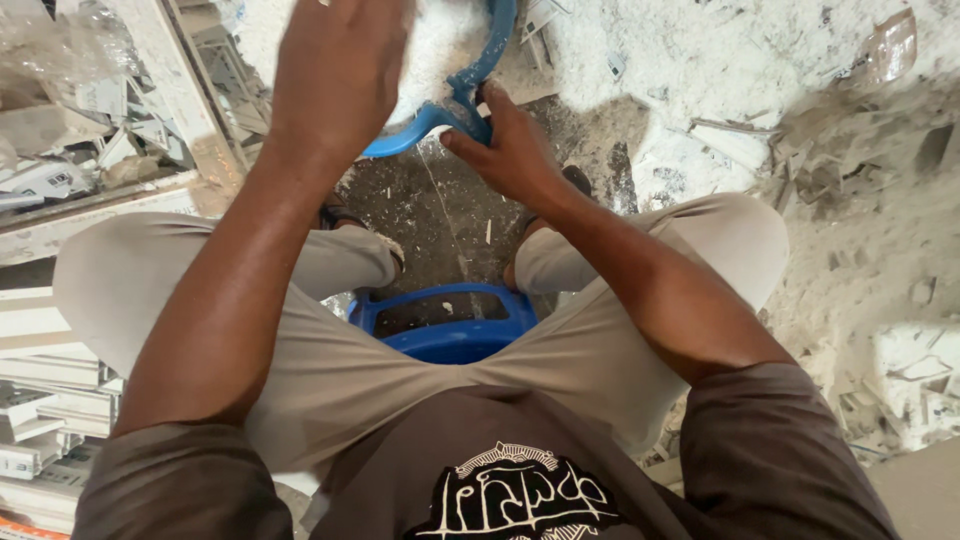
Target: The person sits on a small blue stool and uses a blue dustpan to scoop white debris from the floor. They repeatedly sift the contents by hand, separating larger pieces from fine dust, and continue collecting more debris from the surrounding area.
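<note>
Right hand grips curved, perhaps plastic, blue frame

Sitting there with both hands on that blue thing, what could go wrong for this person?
The right hand pinches the blue curved plastic piece by a thin edge, so it might slip or nick the fingers. The left hand presses on top and may slide off. White offcuts and dust litter the floor around the blue stool, a possible slipping hazard.
</note>
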